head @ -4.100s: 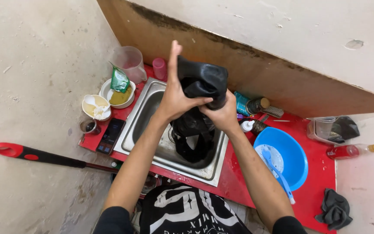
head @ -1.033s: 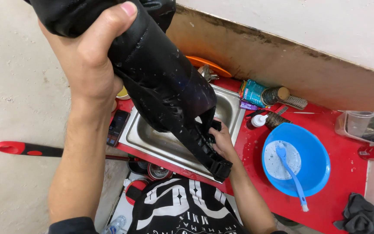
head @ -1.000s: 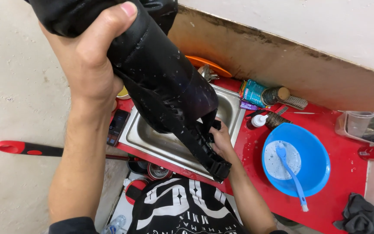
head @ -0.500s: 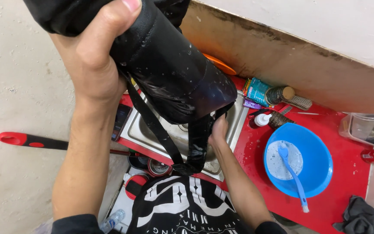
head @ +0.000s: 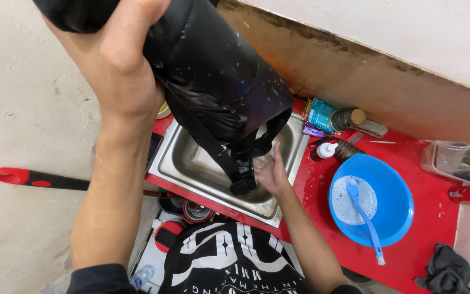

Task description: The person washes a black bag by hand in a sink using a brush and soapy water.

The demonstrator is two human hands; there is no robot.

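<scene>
Head view: the left hand [head: 121, 71] is clamped shut around the top of a wet black bag [head: 218, 81], holding it up and tilted over the sink [head: 191, 163]. The right hand [head: 270, 171] sits lower, over the sink's right end, fingers loosely spread and touching the bag's dangling strap [head: 235, 169]; whether it truly grips the strap I cannot tell.

Risk, as I judge it: the bag is beaded with water, so it could slip from the left grip and drop into the sink, or drip onto the red bench [head: 436, 218]. The swinging strap could snag.

The bag's bulk hangs just below and right of the left grip, its lower end just above the right hand. Right of the sink stands a blue bowl [head: 393, 218] with a brush [head: 363, 218]; behind it, bottles [head: 330, 115].
</scene>
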